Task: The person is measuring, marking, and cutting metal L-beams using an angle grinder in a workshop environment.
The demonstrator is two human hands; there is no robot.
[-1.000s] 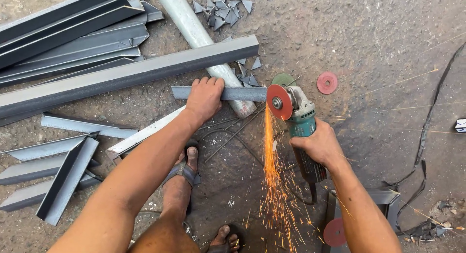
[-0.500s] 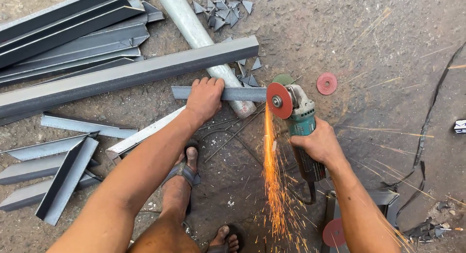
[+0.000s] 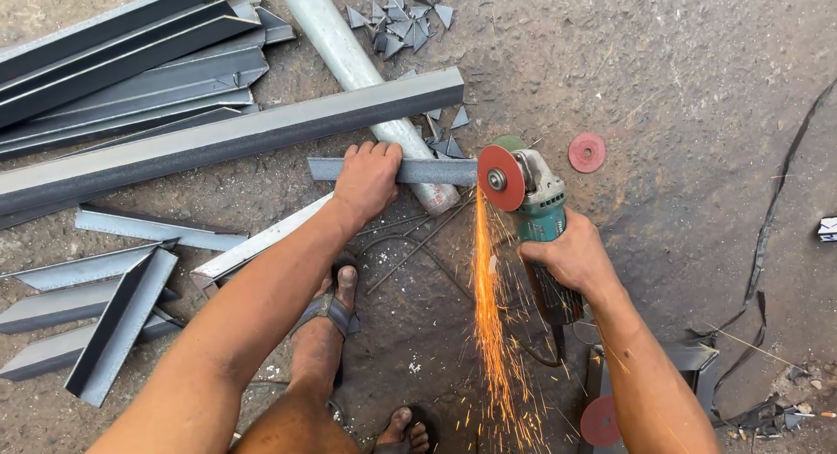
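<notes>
Your left hand [image 3: 368, 177] clamps the steel piece [image 3: 392, 170] on the floor, right hand [image 3: 571, 255] gripping the grinder [image 3: 532, 197] mid-cut; hold steady.

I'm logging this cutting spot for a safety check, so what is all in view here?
angle grinder: one, green, red disc throwing sparks at bar end
short angle bar: one, grey, under left hand
pipe: one, pale grey, beneath bar
long angle bars: several, grey, upper left
cut angle pieces: several, grey, lower left
offcut triangles: many, grey, top
spare discs: two, red, on ground
left hand: pressing bar
right hand: grip on grinder
</notes>
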